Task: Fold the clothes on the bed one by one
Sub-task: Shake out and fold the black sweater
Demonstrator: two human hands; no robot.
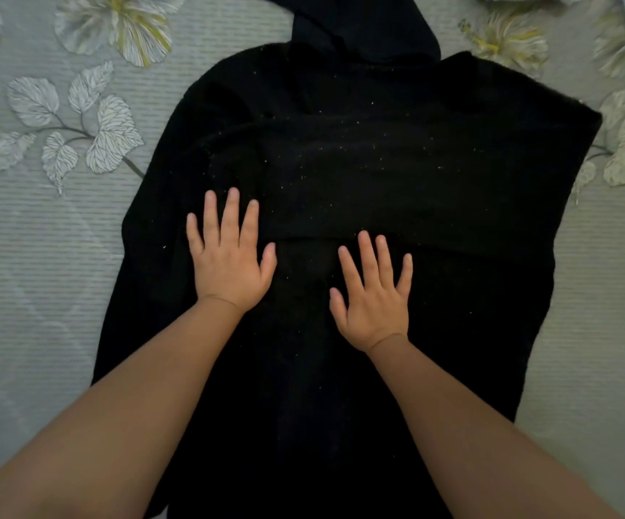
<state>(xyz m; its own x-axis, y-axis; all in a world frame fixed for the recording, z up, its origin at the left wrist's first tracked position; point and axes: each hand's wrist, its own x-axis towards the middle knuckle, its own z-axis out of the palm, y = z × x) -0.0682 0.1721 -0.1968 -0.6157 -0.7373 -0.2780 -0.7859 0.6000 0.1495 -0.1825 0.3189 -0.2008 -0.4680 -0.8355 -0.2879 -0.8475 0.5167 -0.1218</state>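
Two forearms: yours come in from the bottom corners of the frame and cross the lower part of the black garment (pixel 378 162), which fills the middle of the frame on the bed (pixel 41 256).
Left hand: your left hand (pixel 228 260) lies flat, palm down, at centre left of the dark cloth; its fingers (pixel 230 215) are straight and spread, released, grasping nothing.
Right hand: your right hand (pixel 374 294) lies flat a little lower and right of centre, well apart from the left; its fingers are likewise spread and released, only pressing.
Sleeve band: a sleeve (pixel 359 181) seems folded across the body as a band; its lower edge runs between your hands, under the left fingertips and just at the right ones.
Hood: the hood (pixel 363 28) points toward the top centre of the frame, far from both hands.
Bedsheet: grey with pale leaf and flower prints at upper left and along the right edge.
Step in hand: by my reading, you are smoothing the folded-in sleeve flat.
Next move: it likely calls for bringing the other side or the hem over; you would need to pinch an edge, since neither hand holds cloth now.
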